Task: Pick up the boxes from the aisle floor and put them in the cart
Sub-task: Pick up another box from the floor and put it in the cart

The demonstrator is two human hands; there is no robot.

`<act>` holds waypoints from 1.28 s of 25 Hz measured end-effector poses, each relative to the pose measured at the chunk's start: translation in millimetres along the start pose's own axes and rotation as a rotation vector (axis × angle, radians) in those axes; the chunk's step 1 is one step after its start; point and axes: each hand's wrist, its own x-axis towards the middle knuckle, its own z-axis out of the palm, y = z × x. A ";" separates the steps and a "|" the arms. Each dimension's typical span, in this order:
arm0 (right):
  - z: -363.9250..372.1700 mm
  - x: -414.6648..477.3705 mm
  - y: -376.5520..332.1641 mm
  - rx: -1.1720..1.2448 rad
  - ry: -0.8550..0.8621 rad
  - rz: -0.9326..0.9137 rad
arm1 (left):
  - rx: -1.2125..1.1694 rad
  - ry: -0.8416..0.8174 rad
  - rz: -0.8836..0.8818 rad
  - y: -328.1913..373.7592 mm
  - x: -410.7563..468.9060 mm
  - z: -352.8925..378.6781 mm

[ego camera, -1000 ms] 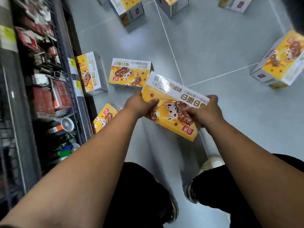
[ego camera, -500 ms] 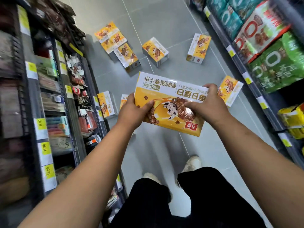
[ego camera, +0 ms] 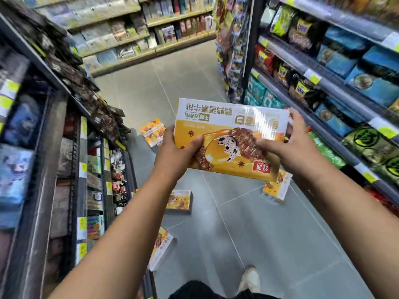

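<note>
Stocked shelves (ego camera: 345,87) wall a narrow aisle with a grey tiled floor (ego camera: 269,238). The box (ego camera: 228,130) is lifted clear of it. The left hand (ego camera: 174,156) and right hand (ego camera: 295,147) each grip an end, thumbs across its face, likely for carrying to an unseen cart. More boxes (ego camera: 179,201) lie scattered below.

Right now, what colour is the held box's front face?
The box is yellow-orange with a white band, clearest in the head view.
</note>
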 end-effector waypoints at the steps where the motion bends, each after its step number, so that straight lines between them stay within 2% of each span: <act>1: -9.0 -1.7 -8.2 0.011 -0.014 -0.037 | -0.009 0.007 0.022 10.8 -0.8 4.6; 4: -38.6 -8.7 -35.7 0.036 0.015 -0.121 | -0.014 0.016 0.092 49.9 -1.8 22.5; 9: -83.2 -22.3 -74.4 0.032 0.197 -0.136 | 0.036 -0.090 0.270 111.5 11.9 50.8; 13: -118.5 -41.9 -97.4 -0.029 0.401 -0.115 | 0.035 -0.223 0.405 161.6 28.2 81.0; 18: -155.2 -81.2 -106.2 -0.034 0.654 -0.084 | 0.001 -0.473 0.591 213.3 25.4 128.0; 26: -195.1 -206.9 -101.7 -0.036 1.079 0.014 | -0.048 -0.901 0.771 254.9 -62.8 209.6; 32: -211.1 -328.7 -86.4 -0.059 1.345 0.100 | -0.056 -1.185 0.856 268.7 -177.3 264.1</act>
